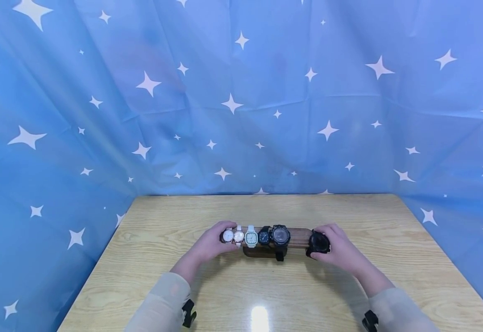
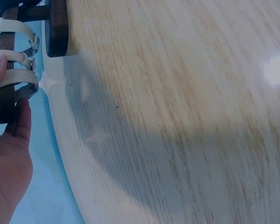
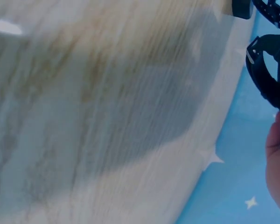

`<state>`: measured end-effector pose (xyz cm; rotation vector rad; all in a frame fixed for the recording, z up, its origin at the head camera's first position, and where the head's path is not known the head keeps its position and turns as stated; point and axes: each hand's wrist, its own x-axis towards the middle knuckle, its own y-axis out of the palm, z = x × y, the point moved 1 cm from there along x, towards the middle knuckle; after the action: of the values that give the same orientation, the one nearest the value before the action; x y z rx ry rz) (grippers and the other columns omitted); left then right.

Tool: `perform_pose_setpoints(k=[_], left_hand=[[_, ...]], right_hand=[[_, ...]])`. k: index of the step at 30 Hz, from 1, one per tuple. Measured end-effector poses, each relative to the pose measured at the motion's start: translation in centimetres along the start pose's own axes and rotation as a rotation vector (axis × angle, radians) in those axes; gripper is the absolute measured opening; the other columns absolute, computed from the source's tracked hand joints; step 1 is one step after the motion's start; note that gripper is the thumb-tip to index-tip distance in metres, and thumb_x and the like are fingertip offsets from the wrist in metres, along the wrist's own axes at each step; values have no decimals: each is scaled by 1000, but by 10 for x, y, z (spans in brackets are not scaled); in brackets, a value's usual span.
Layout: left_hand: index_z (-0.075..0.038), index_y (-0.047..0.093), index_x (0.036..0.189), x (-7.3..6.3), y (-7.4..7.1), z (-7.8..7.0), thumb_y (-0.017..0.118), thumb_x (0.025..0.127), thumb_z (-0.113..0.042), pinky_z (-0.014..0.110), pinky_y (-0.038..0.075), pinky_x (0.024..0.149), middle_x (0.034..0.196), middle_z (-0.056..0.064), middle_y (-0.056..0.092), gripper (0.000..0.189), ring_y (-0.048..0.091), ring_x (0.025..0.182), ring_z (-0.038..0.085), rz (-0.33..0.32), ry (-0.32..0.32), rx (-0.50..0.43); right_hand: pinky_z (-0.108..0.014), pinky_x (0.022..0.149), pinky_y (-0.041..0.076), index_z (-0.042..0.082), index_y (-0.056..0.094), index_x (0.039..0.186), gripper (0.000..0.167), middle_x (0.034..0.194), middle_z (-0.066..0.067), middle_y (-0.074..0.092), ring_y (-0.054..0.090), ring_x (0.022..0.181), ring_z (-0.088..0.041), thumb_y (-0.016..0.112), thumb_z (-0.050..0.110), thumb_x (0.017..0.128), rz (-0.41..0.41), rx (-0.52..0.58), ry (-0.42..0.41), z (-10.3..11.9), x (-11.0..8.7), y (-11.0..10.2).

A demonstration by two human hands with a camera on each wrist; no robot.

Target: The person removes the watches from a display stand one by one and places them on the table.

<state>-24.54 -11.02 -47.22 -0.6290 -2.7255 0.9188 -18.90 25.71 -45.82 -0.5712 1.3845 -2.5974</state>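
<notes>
A dark wooden watch stand with a horizontal bar stands on the table. From the left, its bar carries a white-faced watch, a watch with a pale strap, a mint-green square watch, a black square watch and a large black watch. My left hand grips the bar's left end, thumb in front and fingers behind. At the right end, my right hand holds another black watch, whose strap loop hangs below the bar.
The light wooden table reaches back to a blue curtain with white stars, which also runs along both sides. A bright light reflection lies on the tabletop near the front. The stand's base rests beneath the middle of the bar.
</notes>
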Motion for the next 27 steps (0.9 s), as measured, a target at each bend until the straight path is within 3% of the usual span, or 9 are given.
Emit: perform_pose_setpoints(k=[12,23,27], left_hand=[[-15,52,131,-1,-1,-2,76,80,-22,38,41,96,136,4,47,57,49,115,22,-1,10,4],[-16,52,131,0,-2,-1,77,79,-26,38,39,98,136,3,47,59,48,118,22,-5,6,-6],[-17,52,131,-1,-1,-1,77,79,-28,37,40,97,136,1,47,59,49,116,20,-3,-3,-8]], right_hand=[[-51,83,46,-2,52,119,62,115,-17,49,48,104,-35,82,21,70,2,30,28,-1,-13,3],[-48,76,49,0,55,113,59,107,-13,51,50,95,-30,85,17,65,-50,1,-54,2,-21,6],[-50,77,49,-1,55,113,59,107,-14,50,50,96,-31,85,16,64,-61,11,-48,5,-26,9]])
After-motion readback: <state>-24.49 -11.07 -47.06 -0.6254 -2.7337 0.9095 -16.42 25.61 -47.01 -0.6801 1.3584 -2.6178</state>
